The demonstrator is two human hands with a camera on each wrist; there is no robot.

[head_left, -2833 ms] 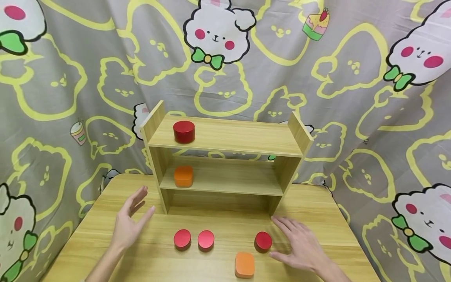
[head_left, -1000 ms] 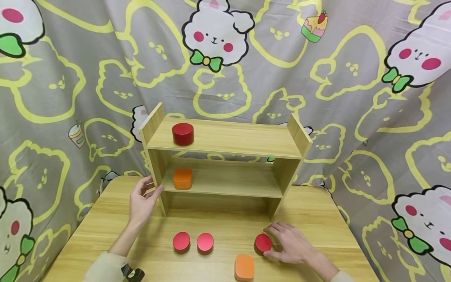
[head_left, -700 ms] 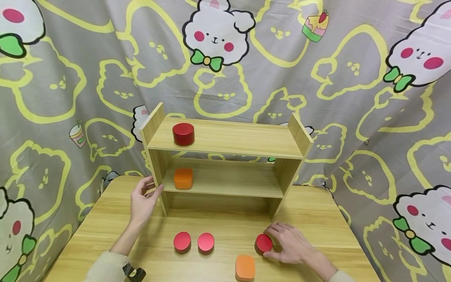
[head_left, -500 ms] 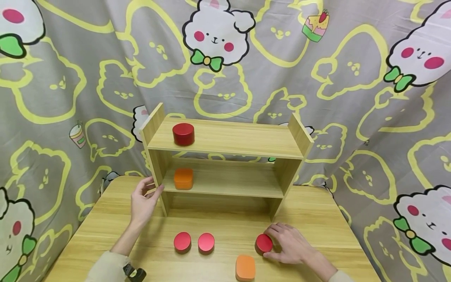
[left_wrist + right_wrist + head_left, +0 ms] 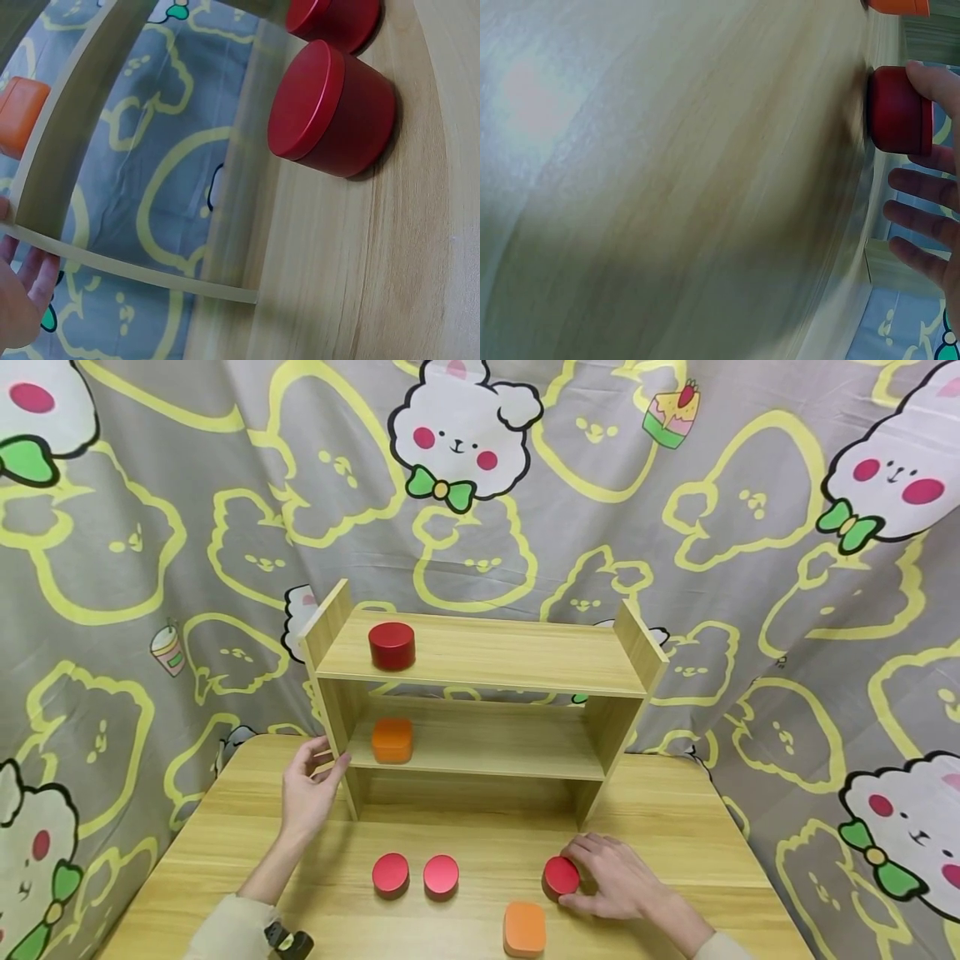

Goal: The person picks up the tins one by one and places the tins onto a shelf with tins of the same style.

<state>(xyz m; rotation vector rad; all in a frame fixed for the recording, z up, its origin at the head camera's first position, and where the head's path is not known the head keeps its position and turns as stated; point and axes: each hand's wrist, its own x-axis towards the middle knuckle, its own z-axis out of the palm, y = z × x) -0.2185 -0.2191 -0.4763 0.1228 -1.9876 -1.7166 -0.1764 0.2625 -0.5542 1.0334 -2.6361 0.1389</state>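
Note:
My left hand (image 5: 306, 795) grips the left side panel of a small wooden shelf (image 5: 495, 653), thumb at the front edge and fingers behind. In the left wrist view those fingers (image 5: 39, 276) show past the panel. My right hand (image 5: 617, 877) pinches a round red tin (image 5: 559, 878) standing on the table, thumb and index finger at its sides; in the right wrist view its other fingers (image 5: 919, 219) are spread apart. Two more round red tins (image 5: 391, 875) (image 5: 441, 877) stand in front of the shelf. Left of my right hand is an orange rounded-square tin (image 5: 524, 929).
On the top board, toward the left, sits a wider dark red tin (image 5: 392, 646). Another orange tin (image 5: 392, 740) rests on the middle board below it. The wooden table (image 5: 225, 827) reaches back to a grey patterned curtain (image 5: 480, 552).
Since the oldest frame, my left hand has moved right and taken hold of the shelf's side panel. My right hand has closed in on the red tin, which stays in place.

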